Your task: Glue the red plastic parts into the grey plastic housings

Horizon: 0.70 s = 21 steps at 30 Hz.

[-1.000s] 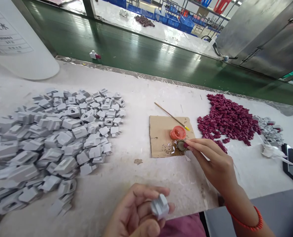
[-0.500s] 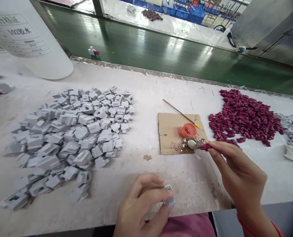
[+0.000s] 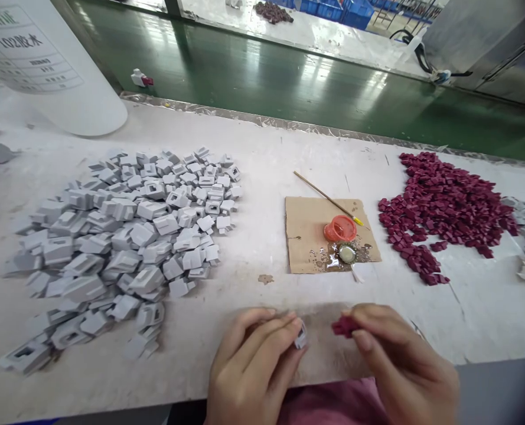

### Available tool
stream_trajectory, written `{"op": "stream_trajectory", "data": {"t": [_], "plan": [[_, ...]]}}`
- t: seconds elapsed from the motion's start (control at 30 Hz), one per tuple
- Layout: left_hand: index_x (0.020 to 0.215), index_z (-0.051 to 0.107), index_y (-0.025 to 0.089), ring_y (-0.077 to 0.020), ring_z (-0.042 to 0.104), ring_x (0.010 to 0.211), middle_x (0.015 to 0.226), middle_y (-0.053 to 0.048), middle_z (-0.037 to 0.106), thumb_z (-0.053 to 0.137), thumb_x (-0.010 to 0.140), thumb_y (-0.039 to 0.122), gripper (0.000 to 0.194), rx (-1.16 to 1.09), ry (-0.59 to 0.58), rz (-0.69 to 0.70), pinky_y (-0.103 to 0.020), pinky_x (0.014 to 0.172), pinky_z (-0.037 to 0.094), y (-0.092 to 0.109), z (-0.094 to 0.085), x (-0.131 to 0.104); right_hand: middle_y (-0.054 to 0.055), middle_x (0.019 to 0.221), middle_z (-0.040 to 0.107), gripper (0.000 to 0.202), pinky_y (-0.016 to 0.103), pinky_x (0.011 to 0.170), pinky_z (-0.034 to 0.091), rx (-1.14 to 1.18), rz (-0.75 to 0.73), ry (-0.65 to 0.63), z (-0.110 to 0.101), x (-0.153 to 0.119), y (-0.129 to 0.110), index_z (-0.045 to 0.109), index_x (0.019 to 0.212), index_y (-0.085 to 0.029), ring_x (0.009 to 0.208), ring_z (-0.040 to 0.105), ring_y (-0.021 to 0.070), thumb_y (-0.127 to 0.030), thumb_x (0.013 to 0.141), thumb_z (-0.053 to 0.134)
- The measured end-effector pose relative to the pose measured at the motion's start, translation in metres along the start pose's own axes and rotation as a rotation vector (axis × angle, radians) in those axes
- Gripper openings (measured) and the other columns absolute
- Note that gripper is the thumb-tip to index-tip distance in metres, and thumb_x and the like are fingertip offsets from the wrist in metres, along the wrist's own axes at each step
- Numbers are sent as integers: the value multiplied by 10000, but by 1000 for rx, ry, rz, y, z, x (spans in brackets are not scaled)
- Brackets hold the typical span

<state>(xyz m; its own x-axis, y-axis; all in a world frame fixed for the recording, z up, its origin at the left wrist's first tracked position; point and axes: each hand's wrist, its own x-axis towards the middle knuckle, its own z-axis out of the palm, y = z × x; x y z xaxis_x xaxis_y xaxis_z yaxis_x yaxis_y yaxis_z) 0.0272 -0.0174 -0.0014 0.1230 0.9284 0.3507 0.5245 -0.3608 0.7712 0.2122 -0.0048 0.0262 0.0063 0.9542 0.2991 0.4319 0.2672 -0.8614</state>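
Observation:
My left hand (image 3: 256, 360) is closed around a small grey plastic part (image 3: 301, 335); one end with an opening shows past the fingertips. To its right, my right hand (image 3: 399, 354) pinches a small maroon plastic piece (image 3: 344, 326) between thumb and fingers. A short gap separates the two pieces, both held above the table's front edge. Beyond the hands lies a cardboard sheet (image 3: 304, 236) with a red cup (image 3: 339, 228), a round cap-like dish (image 3: 346, 253) and wet clear liquid spots. A thin stick with a yellow end (image 3: 326, 196) rests partly on the cardboard.
A heap of grey parts (image 3: 129, 236) spreads over the left, and a maroon pile (image 3: 452, 206) lies at right. A large white labelled container (image 3: 67, 77) stands back left. Behind the table runs a green conveyor belt (image 3: 244, 77), carrying one grey-and-maroon piece (image 3: 142, 78).
My right hand has drawn back from the round dish toward my left hand, bringing the maroon piece with it. My left hand still holds the grey part. The view has shifted slightly.

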Motion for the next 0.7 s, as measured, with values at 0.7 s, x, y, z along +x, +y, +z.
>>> {"op": "stream_trajectory", "data": {"t": [0.7], "plan": [[975, 644, 217, -168, 670, 840, 926, 0, 770, 700, 785, 83, 239, -24, 8, -33, -262, 807, 554, 1, 1, 2, 68, 941, 691, 367, 315, 718, 611, -117, -260, -247, 19, -4, -3, 642, 1132, -190, 875, 671, 193, 7, 829, 577]]}}
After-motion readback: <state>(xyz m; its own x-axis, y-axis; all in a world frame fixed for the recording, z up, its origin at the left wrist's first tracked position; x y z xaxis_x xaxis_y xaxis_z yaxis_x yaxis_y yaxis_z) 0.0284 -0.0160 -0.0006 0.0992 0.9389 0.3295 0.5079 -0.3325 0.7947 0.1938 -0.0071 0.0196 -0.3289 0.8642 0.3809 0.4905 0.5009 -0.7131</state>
